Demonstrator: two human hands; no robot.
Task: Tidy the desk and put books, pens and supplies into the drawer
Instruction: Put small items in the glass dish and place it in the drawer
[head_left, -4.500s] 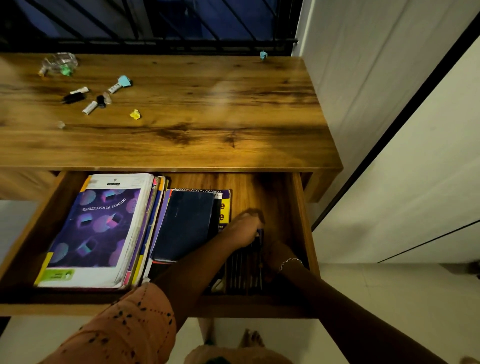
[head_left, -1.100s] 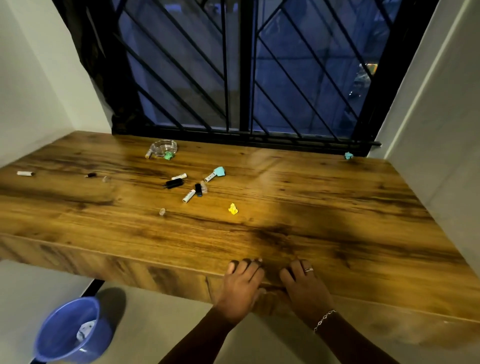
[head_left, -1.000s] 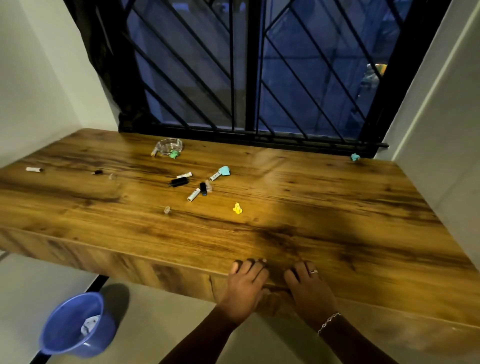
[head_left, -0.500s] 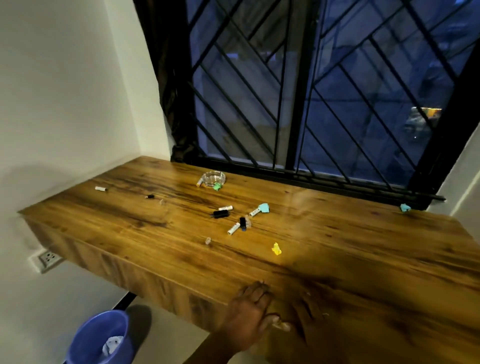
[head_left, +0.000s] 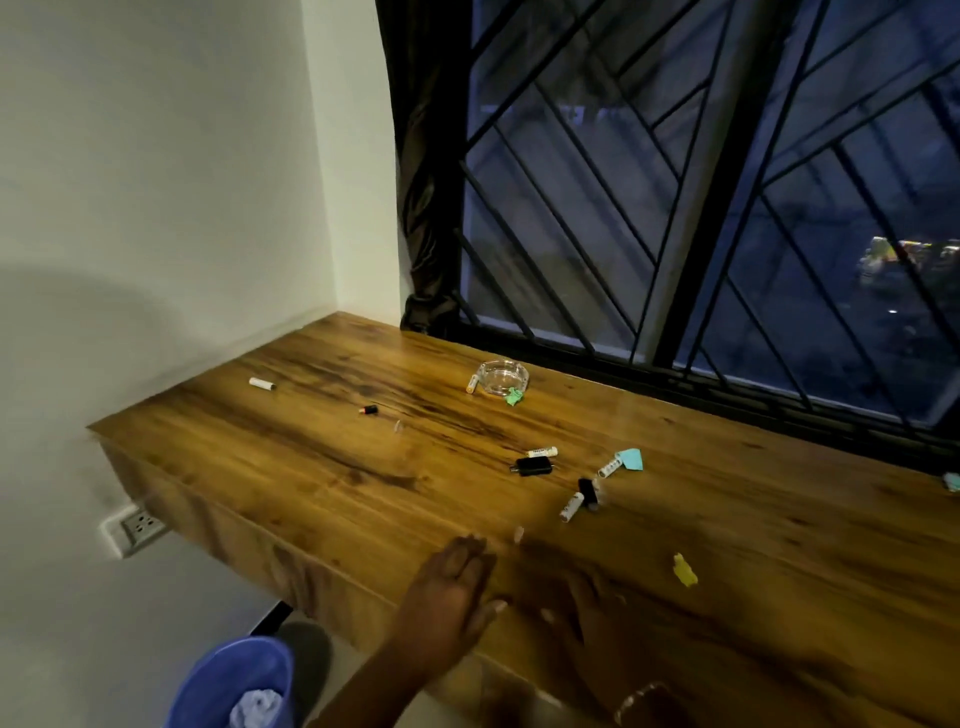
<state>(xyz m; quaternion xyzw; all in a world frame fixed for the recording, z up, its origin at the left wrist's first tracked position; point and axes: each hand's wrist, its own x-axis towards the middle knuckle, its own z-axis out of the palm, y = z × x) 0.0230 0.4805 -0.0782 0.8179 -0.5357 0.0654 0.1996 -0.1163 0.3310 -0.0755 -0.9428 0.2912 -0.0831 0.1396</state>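
No books on desk (head_left: 291, 467); small bits remain mid-top, e.g. glass dish (head_left: 503, 376) nr back edge, yellow scrap (head_left: 684, 570). Left hand (head_left: 452, 587) flat, released, at front edge; right hand (head_left: 576, 597) blurred, can't tell grip.

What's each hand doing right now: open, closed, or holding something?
Left hand: open, fingers straight at the desk's front edge, holding nothing.
Right hand: motion-blurred over the desk; cannot be told.
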